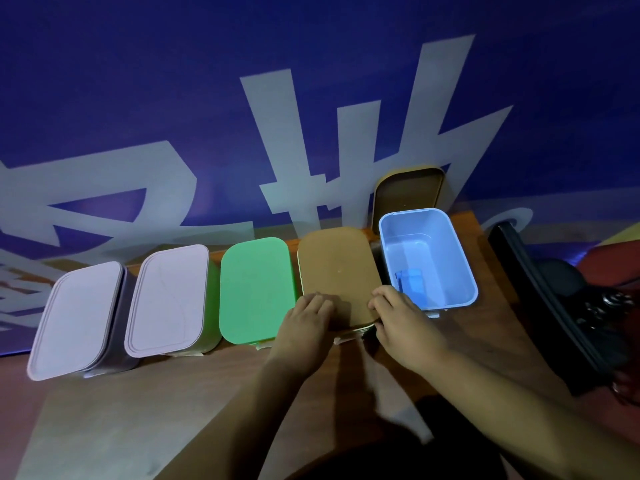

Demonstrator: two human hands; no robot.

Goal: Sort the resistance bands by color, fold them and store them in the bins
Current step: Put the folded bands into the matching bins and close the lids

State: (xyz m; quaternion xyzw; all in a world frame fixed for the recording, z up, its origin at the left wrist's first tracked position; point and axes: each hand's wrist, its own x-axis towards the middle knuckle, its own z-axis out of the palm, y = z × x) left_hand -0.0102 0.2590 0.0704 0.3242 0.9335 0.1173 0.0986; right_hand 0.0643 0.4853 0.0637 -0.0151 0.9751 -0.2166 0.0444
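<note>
Now left hand [306, 315] flat on near end of tan lid [337, 268], right hand [396, 315] curled round its corner; long axis points away.

Two forearms, bare from the wrists down to the bottom edge. Left hand [304, 322] and right hand [401, 320] bare; fingers look short, nails too blurred to tell. Near-black clothing [398, 459] shows low centre between the arms; cut and fabric can't be made out.
</note>
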